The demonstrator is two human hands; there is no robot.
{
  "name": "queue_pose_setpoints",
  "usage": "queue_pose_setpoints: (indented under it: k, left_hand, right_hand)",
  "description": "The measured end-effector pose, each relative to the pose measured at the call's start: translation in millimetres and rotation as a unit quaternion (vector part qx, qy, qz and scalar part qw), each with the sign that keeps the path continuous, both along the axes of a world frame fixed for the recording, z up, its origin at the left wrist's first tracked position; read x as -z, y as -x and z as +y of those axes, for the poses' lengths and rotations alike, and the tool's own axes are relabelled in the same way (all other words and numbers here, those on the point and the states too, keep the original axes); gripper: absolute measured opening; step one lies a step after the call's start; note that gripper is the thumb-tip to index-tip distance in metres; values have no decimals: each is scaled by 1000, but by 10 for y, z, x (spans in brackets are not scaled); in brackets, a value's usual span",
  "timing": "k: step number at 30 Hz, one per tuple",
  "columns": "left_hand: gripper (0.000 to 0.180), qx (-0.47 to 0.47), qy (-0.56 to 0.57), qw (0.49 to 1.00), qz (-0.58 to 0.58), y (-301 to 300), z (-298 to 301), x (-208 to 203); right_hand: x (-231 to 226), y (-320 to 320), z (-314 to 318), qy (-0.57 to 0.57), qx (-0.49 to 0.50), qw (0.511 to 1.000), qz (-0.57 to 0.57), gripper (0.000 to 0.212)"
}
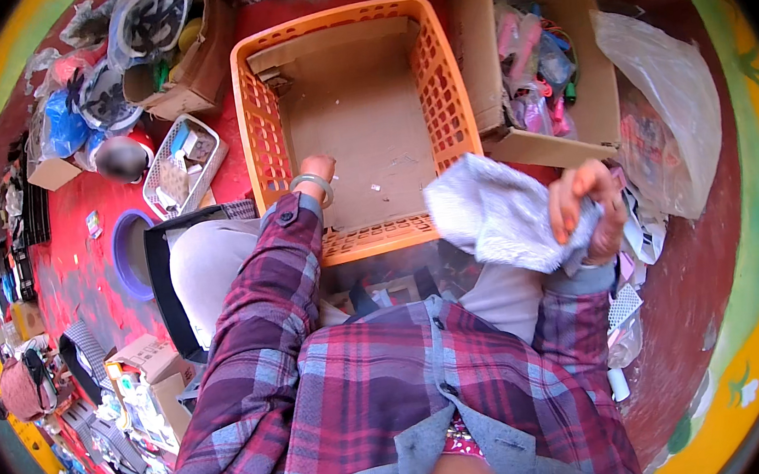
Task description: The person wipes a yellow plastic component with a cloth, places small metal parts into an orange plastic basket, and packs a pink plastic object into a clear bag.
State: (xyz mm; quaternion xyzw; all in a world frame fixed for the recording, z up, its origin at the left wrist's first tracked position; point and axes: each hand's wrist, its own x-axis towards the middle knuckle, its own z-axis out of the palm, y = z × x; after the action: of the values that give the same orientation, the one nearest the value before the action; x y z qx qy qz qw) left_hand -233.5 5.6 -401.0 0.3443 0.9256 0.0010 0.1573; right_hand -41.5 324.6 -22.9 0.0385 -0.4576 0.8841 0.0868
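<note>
Right behind the left hand (320, 166), there's a pale bangle (312, 179) ringing the wrist, then a grey-blue cuff (308, 204) with a dark round button (286, 217), running into a plaid sleeve (262, 309) of maroon, purple and grey-blue. Behind the right hand (589, 206), another grey-blue cuff and matching checks! Farther back from both, the plaid shirt (366, 368) shows its buttoned front and grey-blue collar (420, 446), a pink patterned neckline (460, 441) inside.

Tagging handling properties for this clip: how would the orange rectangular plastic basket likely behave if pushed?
The basket is probably light for its size, with perforated walls and mostly bare brown cardboard lining. Its upright sides suggest a fairly stiff frame.
</note>
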Motion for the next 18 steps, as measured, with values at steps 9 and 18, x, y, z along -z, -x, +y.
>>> queue_pose_setpoints:
  k: [9, 18]
  left_hand:
    - [19, -431, -74, 882, -173, -97, 155, 600]
    - [33, -323, -280, 849, -311, -259, 886, 770]
  right_hand:
    - [55, 360, 279, -179, -484, 852, 89, 30]
    - [22, 473, 200, -219, -450, 866, 0, 29]
